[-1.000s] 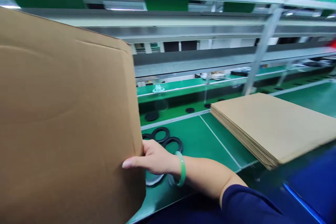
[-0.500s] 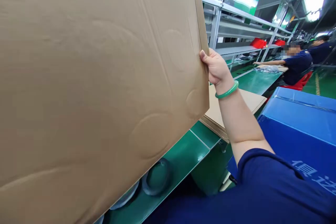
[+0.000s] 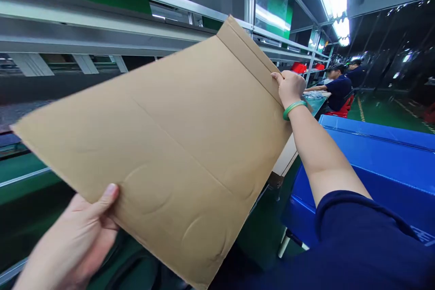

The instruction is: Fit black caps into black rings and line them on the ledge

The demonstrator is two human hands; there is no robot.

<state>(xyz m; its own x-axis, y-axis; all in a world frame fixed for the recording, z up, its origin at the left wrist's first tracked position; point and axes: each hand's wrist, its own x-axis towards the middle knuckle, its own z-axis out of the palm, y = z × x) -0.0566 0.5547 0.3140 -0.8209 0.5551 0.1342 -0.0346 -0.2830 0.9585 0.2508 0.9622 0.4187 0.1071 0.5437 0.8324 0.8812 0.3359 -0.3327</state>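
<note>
A large flat brown cardboard sheet (image 3: 176,136) with fold creases and round dents is held up in front of me, tilted, above the green workbench (image 3: 20,167). My left hand (image 3: 74,240) grips its lower left edge, thumb on the front face. My right hand (image 3: 290,87), with a green bangle at the wrist, pinches the upper right edge near the narrow flap. The sheet hides most of the bench behind it.
A blue plastic crate (image 3: 374,158) stands at the right, close to my right arm. A stack of flat cardboard (image 3: 283,163) peeks out below the sheet. Metal shelf rails (image 3: 102,13) run overhead. Two people in dark blue sit at the bench farther back (image 3: 338,86).
The sheet has swung from filling the view to a tilted flat pose farther out. My left hand has come into view on its lower edge. My view has turned right along the line.
</note>
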